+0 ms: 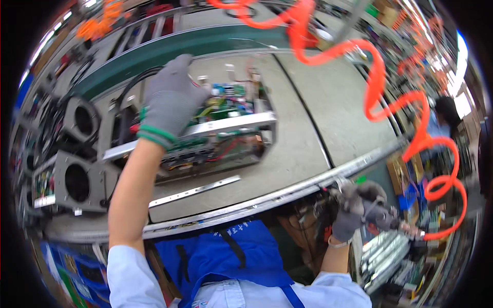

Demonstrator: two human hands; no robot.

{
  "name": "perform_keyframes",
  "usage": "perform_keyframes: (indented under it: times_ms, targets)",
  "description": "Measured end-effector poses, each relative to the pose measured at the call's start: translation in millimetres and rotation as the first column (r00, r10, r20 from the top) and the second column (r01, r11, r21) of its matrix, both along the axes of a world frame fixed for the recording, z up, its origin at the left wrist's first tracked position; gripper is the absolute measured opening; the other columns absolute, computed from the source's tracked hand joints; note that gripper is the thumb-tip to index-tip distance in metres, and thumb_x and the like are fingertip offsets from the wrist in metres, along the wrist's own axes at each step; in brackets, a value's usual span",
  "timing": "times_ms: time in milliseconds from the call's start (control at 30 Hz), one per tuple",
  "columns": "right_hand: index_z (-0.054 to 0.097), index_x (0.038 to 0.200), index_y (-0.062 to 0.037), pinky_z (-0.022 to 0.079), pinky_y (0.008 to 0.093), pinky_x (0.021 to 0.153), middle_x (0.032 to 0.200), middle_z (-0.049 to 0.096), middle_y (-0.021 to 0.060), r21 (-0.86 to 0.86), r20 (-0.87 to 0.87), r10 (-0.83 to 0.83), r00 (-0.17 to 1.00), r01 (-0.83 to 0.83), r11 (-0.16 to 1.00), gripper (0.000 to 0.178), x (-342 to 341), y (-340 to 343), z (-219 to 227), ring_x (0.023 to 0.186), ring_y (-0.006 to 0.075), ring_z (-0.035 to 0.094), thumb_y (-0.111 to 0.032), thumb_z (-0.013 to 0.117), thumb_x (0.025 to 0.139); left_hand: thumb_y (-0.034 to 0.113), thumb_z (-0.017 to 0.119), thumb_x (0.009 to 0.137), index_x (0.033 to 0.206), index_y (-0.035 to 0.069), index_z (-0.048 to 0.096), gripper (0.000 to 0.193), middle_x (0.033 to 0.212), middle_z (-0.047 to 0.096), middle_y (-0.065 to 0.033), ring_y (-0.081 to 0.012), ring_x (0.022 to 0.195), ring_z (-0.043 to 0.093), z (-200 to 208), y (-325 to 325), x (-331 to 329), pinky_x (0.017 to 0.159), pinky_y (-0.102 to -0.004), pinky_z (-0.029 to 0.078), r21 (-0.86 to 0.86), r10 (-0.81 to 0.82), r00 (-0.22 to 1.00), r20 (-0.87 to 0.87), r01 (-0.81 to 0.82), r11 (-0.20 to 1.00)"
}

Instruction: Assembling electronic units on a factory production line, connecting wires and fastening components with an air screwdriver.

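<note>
My left hand (174, 97), in a grey glove with a green cuff, hovers over an open metal-framed electronic unit (241, 120) packed with circuit boards and wires. Its thumb and forefinger look apart; motion blurs the hand slightly, and the remaining fingertips are hidden. At the bench's front edge, my gloved right hand (349, 218) is wrapped around a grey air-powered tool (381, 215). A coiled orange hose (377, 87) runs to the tool's end. In front of the unit lies a thin perforated metal strip (195, 191), which neither hand touches.
Grey housings with round openings (78, 182) stand at the left beside black cables (51, 123). A metal rail (267, 201) edges the bench (292, 149). Metal bars (385, 262) are stacked at the lower right. Another person (444, 120) is at the far right.
</note>
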State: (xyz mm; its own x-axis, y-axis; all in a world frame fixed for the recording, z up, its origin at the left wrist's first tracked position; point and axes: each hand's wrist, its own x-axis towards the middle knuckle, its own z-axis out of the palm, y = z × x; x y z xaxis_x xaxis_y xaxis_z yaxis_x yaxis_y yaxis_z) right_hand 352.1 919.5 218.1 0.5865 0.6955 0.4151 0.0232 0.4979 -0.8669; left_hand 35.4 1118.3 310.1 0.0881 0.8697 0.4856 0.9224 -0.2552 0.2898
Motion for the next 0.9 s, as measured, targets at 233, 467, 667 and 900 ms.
perform_keyframes:
  times_ms: [233,467,667,900]
  targets:
    - [0.047,0.100,-0.0057,0.042,0.0254,0.061,0.091,0.052,0.0074,0.035,0.044,0.207,0.977,-0.209,0.977,0.027,13.4,-10.9,-18.2,0.067,0.0134,0.049,-0.002,0.055,0.075,0.020,0.069,0.077,0.122,0.006,0.054,0.050,0.100,0.061,-0.0137,-0.0317,0.095,0.058,19.6,-58.1,-8.4,0.082,-0.0393,0.047,0.356,-0.157,0.985,0.077,0.120,0.927]
    - [0.059,0.102,-0.0089,0.043,0.0205,0.063,0.088,0.057,-0.0041,-0.029,0.601,-0.239,0.763,0.319,0.947,0.019,133.6,76.7,5.6,0.075,0.0041,0.051,-0.006,0.065,0.085,0.005,0.070,0.069,0.104,0.005,0.059,0.037,0.087,0.060,-0.0102,-0.0289,0.076,0.057,-56.5,-165.2,-38.4,0.068,-0.0405,0.045,0.257,-0.391,0.920,-0.042,0.388,0.885]
    - [0.054,0.108,-0.0063,0.049,0.0249,0.062,0.086,0.059,0.0009,0.043,0.544,-0.454,0.706,0.516,0.855,0.033,274.7,117.9,-19.9,0.071,0.0104,0.058,-0.001,0.067,0.078,0.005,0.066,0.072,0.097,0.004,0.061,0.026,0.080,0.056,-0.0129,-0.0311,0.072,0.055,-134.0,-220.0,-31.5,0.066,-0.0396,0.044,-0.039,-0.265,0.948,0.175,0.276,0.960]
    - [0.050,0.110,-0.0105,0.040,0.0248,0.038,0.079,0.056,0.0011,-0.009,0.185,-0.411,0.893,0.419,0.908,0.037,218.0,133.5,-32.9,0.049,0.0096,0.050,0.001,0.065,0.077,0.005,0.065,0.073,0.095,0.005,0.061,0.022,0.076,0.058,-0.0110,-0.0293,0.069,0.056,-143.7,-228.3,-10.9,0.064,-0.0383,0.044,-0.087,-0.263,0.919,0.295,0.300,0.950]
